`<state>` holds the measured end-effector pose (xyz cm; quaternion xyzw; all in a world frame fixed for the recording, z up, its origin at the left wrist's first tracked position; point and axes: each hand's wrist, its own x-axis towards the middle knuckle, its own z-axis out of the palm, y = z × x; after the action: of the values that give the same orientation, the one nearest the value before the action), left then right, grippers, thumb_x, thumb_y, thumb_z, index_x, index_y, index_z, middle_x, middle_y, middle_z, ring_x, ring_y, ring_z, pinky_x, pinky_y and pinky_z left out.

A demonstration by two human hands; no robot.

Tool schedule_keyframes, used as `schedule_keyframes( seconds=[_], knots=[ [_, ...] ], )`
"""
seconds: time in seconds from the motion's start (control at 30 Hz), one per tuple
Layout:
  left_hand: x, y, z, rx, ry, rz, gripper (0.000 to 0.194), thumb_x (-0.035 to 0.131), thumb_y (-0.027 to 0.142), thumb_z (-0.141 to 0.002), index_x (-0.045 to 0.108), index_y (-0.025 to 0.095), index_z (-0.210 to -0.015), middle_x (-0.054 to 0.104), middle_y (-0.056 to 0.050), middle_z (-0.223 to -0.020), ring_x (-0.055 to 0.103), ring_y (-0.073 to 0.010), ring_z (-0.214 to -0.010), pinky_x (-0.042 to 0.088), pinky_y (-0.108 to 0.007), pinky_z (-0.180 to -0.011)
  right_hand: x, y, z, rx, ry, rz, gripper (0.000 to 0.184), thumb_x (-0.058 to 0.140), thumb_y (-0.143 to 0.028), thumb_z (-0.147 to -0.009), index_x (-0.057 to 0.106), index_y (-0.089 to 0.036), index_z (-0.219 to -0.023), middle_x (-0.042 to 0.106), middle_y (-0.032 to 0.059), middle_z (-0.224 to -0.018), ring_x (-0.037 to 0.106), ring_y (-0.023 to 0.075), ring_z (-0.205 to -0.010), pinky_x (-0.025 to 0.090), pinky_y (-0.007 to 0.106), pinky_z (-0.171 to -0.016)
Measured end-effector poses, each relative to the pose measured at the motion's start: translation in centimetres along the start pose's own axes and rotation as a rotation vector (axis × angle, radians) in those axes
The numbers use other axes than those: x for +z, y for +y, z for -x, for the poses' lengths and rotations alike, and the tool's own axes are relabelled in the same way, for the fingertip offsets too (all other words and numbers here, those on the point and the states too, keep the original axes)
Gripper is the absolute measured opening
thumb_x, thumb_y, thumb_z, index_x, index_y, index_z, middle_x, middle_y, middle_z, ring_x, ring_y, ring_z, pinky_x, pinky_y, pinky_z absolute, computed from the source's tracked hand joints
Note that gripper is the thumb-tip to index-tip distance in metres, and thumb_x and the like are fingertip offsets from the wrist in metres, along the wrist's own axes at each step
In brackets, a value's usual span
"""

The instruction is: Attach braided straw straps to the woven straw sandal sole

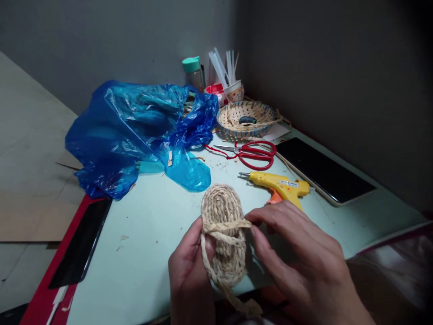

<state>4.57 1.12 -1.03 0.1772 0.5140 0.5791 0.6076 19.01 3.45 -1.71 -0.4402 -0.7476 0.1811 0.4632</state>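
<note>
Leftmost, at the upper left, we see a crumpled blue plastic bag [135,122] on our pale desk [135,253]. At bottom center, our left hand [192,266] is partly curled, gripping the edge of an oval woven sole [225,203], which sits in the lower middle of the frame with a loose braided cord trailing below it. Above and right lie red-handled scissors [255,151], under a woven basket [246,118] holding a dark spool [247,120]. Our right hand [301,253], lower right, pinches a braided strap [230,225] across the sole between thumb and fingertips, near a yellow glue gun [280,184].
</note>
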Motion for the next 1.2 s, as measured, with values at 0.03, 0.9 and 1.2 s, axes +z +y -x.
schedule_keyframes(
  seconds=[0.03, 0.9, 1.2],
  knots=[
    [0.0, 0.0, 0.0, 0.003, 0.003, -0.007, 0.041, 0.076, 0.027, -0.077, 0.072, 0.020, -0.118, 0.078, -0.006, -0.099, 0.070, -0.0255, -0.101, 0.056, -0.027, -0.079, 0.0, 0.1, 0.0, 0.006, 0.003, 0.003, 0.015, 0.060, -0.008, -0.090, 0.061, -0.019, -0.099, 0.064, -0.0004, -0.085, 0.059, 0.0134, -0.081, 0.044, 0.031, -0.086],
    [0.5, 0.2, 0.4, -0.032, 0.033, 0.048, 0.034, 0.074, 0.027, -0.078, 0.073, 0.021, -0.111, 0.079, -0.005, -0.092, 0.072, -0.0268, -0.093, 0.056, -0.029, -0.072, 1.1, -0.9, -1.1, 0.000, -0.051, 0.059, 0.014, 0.053, -0.007, -0.091, 0.059, -0.020, -0.089, 0.058, 0.0037, -0.083, 0.058, 0.0174, -0.074, 0.045, 0.032, -0.065],
    [-1.0, 0.0, 0.3, -0.009, 0.046, 0.028, 0.042, 0.071, 0.032, -0.082, 0.068, 0.020, -0.122, 0.077, -0.007, -0.111, 0.071, -0.0280, -0.100, 0.055, -0.033, -0.087, 1.4, -1.9, -1.6, -0.068, -0.120, 0.287, 0.013, 0.049, -0.016, -0.092, 0.049, -0.022, -0.081, 0.053, 0.0027, -0.073, 0.052, 0.0206, -0.065, 0.041, 0.037, -0.061]
  ],
)
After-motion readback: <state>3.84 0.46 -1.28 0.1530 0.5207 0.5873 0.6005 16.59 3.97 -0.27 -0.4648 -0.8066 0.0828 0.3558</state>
